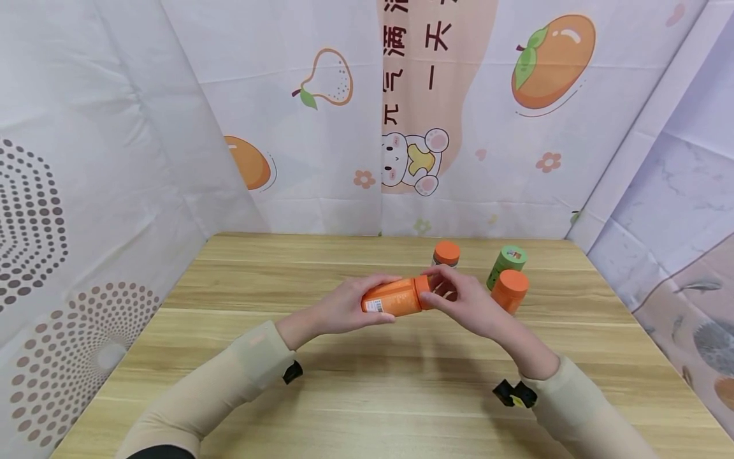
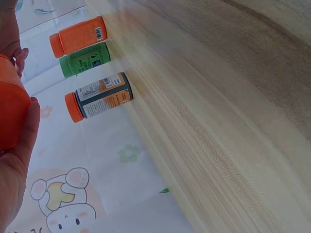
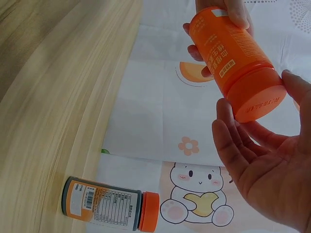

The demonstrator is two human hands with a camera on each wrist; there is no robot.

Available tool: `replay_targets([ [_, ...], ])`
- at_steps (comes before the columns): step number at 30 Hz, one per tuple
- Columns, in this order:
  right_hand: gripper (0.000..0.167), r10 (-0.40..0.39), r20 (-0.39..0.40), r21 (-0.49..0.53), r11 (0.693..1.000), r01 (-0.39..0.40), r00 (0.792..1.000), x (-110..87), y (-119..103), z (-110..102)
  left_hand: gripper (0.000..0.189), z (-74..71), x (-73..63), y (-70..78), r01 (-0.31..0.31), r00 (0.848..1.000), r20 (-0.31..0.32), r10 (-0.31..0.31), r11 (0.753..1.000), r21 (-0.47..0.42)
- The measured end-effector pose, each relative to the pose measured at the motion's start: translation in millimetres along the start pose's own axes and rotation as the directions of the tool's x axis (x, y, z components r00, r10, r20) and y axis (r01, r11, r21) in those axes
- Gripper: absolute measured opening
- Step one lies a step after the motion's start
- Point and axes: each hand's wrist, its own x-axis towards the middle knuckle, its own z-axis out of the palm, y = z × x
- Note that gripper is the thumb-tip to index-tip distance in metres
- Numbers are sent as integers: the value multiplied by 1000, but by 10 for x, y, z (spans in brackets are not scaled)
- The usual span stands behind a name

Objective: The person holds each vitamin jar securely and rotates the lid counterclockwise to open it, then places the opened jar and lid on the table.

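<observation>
An orange pill bottle is held on its side above the table, its printed label and barcode in sight. My left hand grips the body from the left, thumb on the near side. At the other end, my right hand holds the orange screw cap between thumb and fingertips. The cap sits on the bottle, its flat top facing the right palm in the right wrist view. In the left wrist view, only part of the bottle shows at the left edge.
Behind the hands stands a dark bottle with an orange cap and white label. Further right are a green bottle and another orange bottle, close together. A printed curtain hangs along the back edge of the wooden table.
</observation>
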Motion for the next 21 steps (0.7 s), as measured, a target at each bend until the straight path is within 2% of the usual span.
replay_targets([
  [11,48,-65,4,39,997,64,998,-10,18,-3,61,-10,-2,-65,-28,999,-23,27,997,-76],
  [21,57,-167,5,18,986,167,986,-31,40,-14,62,-27,0,-71,-14,999,-32,12,998,-61],
])
